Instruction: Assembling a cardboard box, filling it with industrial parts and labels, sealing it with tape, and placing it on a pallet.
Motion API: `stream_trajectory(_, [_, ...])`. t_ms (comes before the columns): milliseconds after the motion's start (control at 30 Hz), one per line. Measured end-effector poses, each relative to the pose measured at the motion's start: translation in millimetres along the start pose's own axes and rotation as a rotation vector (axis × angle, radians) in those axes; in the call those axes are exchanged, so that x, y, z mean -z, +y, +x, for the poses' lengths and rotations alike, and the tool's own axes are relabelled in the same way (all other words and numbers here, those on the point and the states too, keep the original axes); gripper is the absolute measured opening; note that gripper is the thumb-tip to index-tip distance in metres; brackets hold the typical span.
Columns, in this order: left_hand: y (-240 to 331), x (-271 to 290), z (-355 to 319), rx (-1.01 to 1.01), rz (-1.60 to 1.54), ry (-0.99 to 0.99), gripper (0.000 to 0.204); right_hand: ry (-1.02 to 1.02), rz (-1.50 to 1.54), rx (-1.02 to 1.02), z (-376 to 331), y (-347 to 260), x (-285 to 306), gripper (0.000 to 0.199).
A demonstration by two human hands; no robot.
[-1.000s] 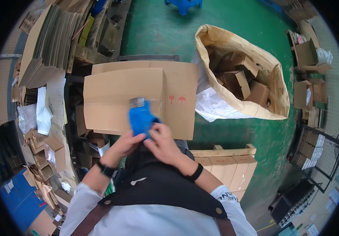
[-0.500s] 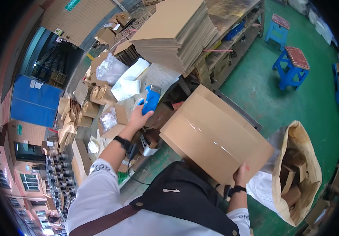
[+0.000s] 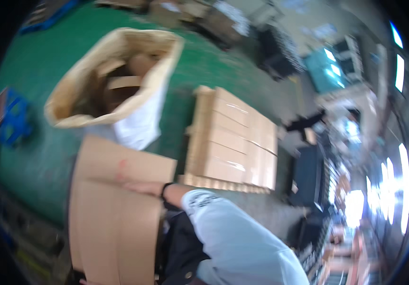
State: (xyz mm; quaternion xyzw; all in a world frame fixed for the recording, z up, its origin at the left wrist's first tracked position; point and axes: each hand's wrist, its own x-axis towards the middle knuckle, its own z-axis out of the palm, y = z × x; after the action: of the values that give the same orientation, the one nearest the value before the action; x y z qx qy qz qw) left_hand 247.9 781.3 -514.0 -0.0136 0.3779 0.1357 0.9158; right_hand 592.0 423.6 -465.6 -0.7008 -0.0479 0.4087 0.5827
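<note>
Since half a second ago the view has swung right: the big sack of cardboard scraps now sits at eleven o'clock and a pallet of stacked cartons fills the centre. The flattened cardboard box is lying at seven o'clock, close against the person's body. The right hand is resting across its upper panel, fingers laid flat rather than curled, wrist banded in black; the left hand is out of view, so its grip cannot be told. Handling the floppy sheet well probably means supporting it along two edges and keeping the creases from folding.
</note>
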Motion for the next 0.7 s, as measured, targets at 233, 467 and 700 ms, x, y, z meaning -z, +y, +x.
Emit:
stream_trajectory(233, [-62,36,102,0.412,0.260,0.017,0.061,0.026,0.072,-0.132,-33,76,18,0.062])
stream_trajectory(467, [-34,25,117,0.495,0.471,0.054,0.059,0.352,0.184,-0.648,-181,144,0,0.074])
stream_trajectory(700, [4,-3,96,0.541,0.691,0.116,0.058,0.262,0.874,-0.680,-198,110,7,0.063])
